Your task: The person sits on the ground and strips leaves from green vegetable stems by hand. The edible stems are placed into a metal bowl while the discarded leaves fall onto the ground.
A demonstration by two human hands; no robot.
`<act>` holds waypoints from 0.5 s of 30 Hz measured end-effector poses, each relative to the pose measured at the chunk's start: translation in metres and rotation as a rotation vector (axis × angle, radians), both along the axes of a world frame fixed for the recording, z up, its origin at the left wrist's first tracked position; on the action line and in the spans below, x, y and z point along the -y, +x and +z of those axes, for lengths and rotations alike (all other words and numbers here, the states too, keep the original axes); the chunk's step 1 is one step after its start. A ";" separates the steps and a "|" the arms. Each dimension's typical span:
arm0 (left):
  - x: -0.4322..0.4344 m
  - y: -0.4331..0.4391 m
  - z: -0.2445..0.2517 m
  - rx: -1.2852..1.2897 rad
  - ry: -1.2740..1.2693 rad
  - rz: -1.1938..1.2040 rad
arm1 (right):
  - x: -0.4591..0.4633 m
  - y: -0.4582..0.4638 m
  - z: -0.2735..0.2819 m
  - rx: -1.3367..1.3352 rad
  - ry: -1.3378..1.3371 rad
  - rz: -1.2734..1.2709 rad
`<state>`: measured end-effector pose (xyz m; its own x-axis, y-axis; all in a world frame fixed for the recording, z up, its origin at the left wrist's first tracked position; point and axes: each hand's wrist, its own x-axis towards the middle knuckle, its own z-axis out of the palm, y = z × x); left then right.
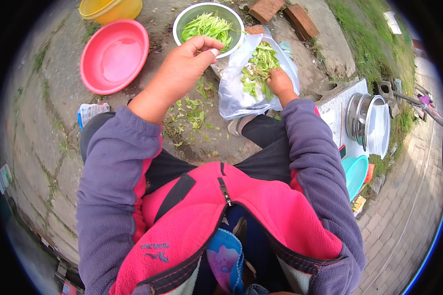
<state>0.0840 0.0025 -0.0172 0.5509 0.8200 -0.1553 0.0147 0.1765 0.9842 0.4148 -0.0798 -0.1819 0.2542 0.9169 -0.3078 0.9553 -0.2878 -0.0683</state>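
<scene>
Leafy greens (260, 68) lie in an open white plastic bag on the ground in front of me. My right hand (280, 82) reaches into the bag, its fingers at the right side of the greens; whether it grips any cannot be seen. My left hand (193, 61) is raised near the front edge of a white-rimmed basin (176, 29), thumb and forefinger curled close to each other, and nothing clear shows between them. Trimmed green stems (208, 29) fill much of that basin. Loose leaves (195, 114) are scattered on the ground between my feet.
A pink basin (86, 64) and a yellow tub (123, 13) stand at left. Bricks (301, 22) lie beyond the bag. At right, a pale slab (332, 110) holds metal pans (354, 114), near a turquoise basin (356, 177). Grass and a paved path lie further right.
</scene>
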 end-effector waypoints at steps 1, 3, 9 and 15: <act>0.000 0.000 -0.001 -0.028 0.010 -0.003 | -0.002 0.002 0.003 -0.004 0.013 0.046; 0.000 -0.001 -0.002 -0.039 0.030 -0.010 | -0.005 0.011 0.017 0.033 0.029 0.092; -0.005 -0.004 -0.001 -0.032 0.061 -0.002 | -0.007 0.043 0.080 -0.392 0.069 -0.138; 0.000 -0.012 -0.001 -0.036 0.131 0.010 | 0.000 0.046 0.094 -0.954 0.193 -0.350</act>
<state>0.0722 0.0024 -0.0178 0.5386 0.8400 -0.0660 0.0488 0.0471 0.9977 0.4611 -0.0793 -0.0880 0.2438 0.8937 -0.3767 0.3442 -0.4428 -0.8279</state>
